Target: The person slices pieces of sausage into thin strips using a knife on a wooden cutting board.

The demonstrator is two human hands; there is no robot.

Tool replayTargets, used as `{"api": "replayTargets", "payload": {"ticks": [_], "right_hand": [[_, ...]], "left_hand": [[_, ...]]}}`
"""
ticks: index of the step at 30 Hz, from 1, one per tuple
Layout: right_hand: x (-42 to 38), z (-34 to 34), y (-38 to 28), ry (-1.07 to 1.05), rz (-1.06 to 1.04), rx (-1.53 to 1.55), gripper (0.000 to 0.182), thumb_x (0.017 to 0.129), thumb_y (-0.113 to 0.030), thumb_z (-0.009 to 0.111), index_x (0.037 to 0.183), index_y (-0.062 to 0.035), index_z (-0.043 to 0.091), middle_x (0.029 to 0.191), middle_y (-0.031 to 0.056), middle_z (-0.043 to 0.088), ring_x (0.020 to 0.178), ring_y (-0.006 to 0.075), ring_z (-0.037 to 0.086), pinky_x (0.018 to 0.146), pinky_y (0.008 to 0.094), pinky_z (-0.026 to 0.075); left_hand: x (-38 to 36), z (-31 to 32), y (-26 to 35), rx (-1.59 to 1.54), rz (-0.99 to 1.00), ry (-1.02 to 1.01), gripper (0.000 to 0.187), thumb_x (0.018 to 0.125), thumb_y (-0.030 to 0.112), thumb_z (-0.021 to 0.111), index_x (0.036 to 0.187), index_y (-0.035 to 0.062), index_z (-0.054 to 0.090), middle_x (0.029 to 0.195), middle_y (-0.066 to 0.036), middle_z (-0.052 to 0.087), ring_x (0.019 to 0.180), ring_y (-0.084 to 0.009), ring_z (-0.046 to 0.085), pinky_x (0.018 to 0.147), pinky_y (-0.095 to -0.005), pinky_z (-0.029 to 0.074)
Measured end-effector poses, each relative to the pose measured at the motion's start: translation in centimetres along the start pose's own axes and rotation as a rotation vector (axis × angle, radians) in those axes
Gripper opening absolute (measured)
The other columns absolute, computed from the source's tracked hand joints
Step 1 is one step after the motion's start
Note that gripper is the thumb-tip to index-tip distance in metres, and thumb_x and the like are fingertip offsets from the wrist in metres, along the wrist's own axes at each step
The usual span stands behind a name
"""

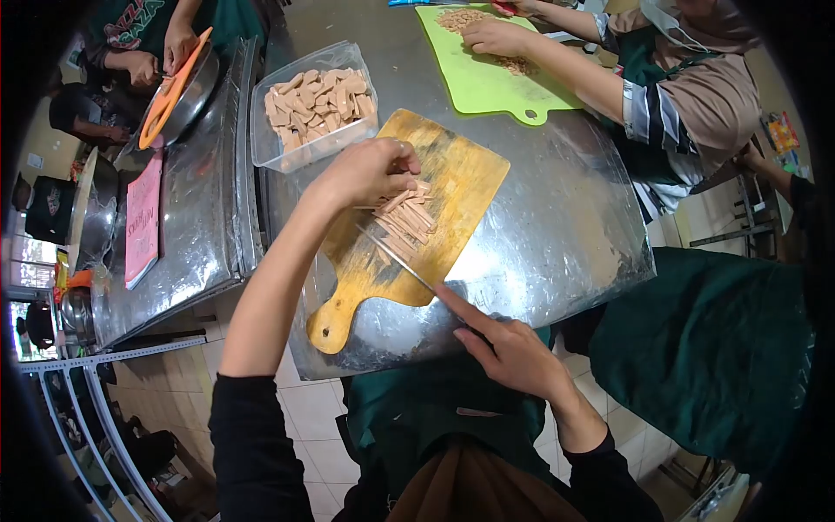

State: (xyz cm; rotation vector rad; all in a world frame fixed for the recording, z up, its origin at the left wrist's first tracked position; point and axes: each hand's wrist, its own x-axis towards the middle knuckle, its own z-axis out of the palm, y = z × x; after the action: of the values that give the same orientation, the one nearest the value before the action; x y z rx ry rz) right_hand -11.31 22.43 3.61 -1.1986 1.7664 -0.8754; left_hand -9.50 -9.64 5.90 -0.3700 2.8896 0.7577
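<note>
A worn wooden cutting board [470, 174] lies at an angle on the metal table, its round handle toward me. Thin pinkish-brown strips, which look like cut sausage [407, 219], are bunched at its middle. My left hand [370, 174] is over the far end of the bunch, its fingers curled in against the strips. My right hand [517, 355] grips a knife [398, 258], index finger stretched along it; the handle is mostly hidden in the palm. The blade lies low over the board, on the near side of the strips.
A clear plastic tub [270, 161] of sausage slices stands beyond the board. At the far right a co-worker's hands work over a green cutting board [452, 74] with chopped pieces. Another person holds an orange board [165, 109] over a metal bowl. A pink booklet [143, 217] lies left.
</note>
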Motion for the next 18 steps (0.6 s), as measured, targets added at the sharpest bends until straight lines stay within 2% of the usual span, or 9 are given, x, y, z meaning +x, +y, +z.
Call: {"api": "replayTargets", "payload": {"ticks": [1,4,7,10,13,16,18], "right_hand": [[-0.1,0.1,0.0,-0.018,0.007,-0.012,0.063,0.105,-0.015,0.054,0.163,-0.0249,0.03,0.115,0.0249,0.071,0.088,0.0473,0.07,0.083,0.0495,0.055],[-0.2,0.3,-0.5,-0.076,0.042,-0.041,0.063,0.106,-0.017,0.054,0.163,-0.0257,0.03,0.1,0.0246,0.072,0.081,0.0456,0.069,0.078,0.0497,0.054],[0.2,0.7,-0.6,-0.08,0.024,-0.062,0.062,0.107,-0.017,0.052,0.163,-0.0266,0.028,0.091,0.0247,0.071,0.076,0.0444,0.069,0.075,0.0511,0.053],[1.0,1.0,-0.6,-0.062,0.012,-0.077,0.063,0.107,-0.018,0.05,0.164,-0.0282,0.025,0.086,0.0258,0.07,0.074,0.044,0.069,0.074,0.0527,0.053],[1.9,0.6,-1.3,-0.061,0.059,-0.137,0.064,0.107,-0.019,0.05,0.164,-0.0303,0.023,0.08,0.0262,0.069,0.072,0.0448,0.069,0.072,0.0536,0.053],[2.6,0.3,-1.1,-0.005,0.062,-0.2,0.065,0.107,-0.02,0.051,0.164,-0.032,0.023,0.074,0.0258,0.067,0.069,0.0463,0.068,0.071,0.0539,0.053],[3.0,-0.8,-1.8,0.005,0.102,-0.186,0.064,0.107,-0.02,0.051,0.164,-0.0327,0.024,0.072,0.0253,0.067,0.068,0.0473,0.067,0.07,0.0545,0.053]], "left_hand": [[0.8,0.7,-0.9,0.073,0.083,0.023,0.026,0.087,0.022,0.08,0.104,0.0053,0.069,0.091,-0.014,0.073,0.085,-0.0302,0.07,0.078,-0.04,0.054],[2.0,-0.1,-0.3,0.159,0.037,-0.133,0.03,0.086,0.026,0.083,0.1,0.0053,0.067,0.092,-0.014,0.073,0.086,-0.0317,0.07,0.076,-0.0421,0.053],[2.2,-0.3,-0.2,0.217,0.046,-0.163,0.031,0.087,0.029,0.083,0.097,0.0049,0.065,0.091,-0.014,0.073,0.084,-0.0309,0.069,0.075,-0.0425,0.052],[1.8,-0.4,-0.2,0.106,-0.013,-0.164,0.029,0.09,0.027,0.082,0.097,0.0042,0.065,0.085,-0.01,0.07,0.078,-0.0245,0.066,0.072,-0.0379,0.051],[0.8,-0.1,-0.7,-0.079,-0.034,-0.088,0.028,0.092,0.026,0.08,0.099,0.0041,0.064,0.078,-0.003,0.063,0.074,-0.0148,0.061,0.068,-0.0309,0.049],[-1.2,-0.9,-0.4,-0.281,-0.088,0.121,0.028,0.094,0.025,0.078,0.105,0.0045,0.063,0.08,0.002,0.059,0.074,-0.0075,0.056,0.067,-0.0257,0.046],[-3.5,-1.5,0.4,-0.4,-0.123,0.224,0.028,0.097,0.019,0.074,0.115,0.0036,0.059,0.085,0.003,0.061,0.076,-0.0052,0.057,0.068,-0.0226,0.047]]}}
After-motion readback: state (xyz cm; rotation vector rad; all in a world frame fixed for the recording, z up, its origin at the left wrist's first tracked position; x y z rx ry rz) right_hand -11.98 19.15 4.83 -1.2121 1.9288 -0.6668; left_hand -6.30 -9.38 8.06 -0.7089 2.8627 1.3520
